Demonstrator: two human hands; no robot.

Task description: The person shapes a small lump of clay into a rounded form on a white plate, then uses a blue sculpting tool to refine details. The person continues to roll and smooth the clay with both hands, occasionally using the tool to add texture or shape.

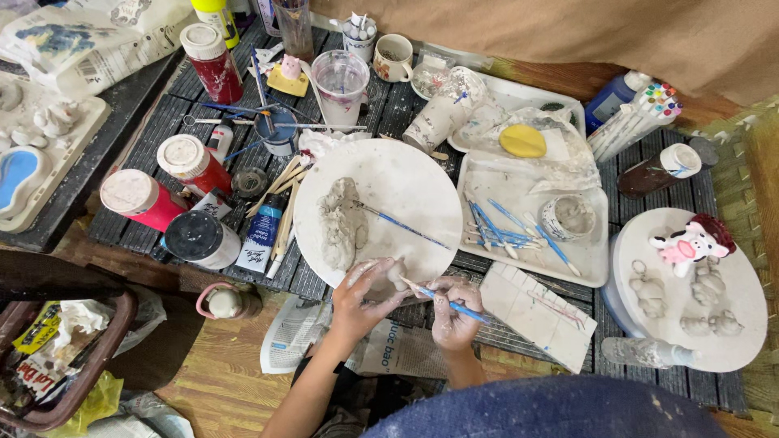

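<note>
Over round board (pixel 406 174), small grey clay figure (pixel 388 276), lumpy, wet

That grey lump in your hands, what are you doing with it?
A person is shaping clay. The left hand holds a small grey clay piece at the edge of a round white board. The right hand works it with a blue-handled tool. A bigger clay lump lies on the board.

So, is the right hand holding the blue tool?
Yes, the right hand grips the blue tool, its tip at the clay piece in the left hand.
</note>
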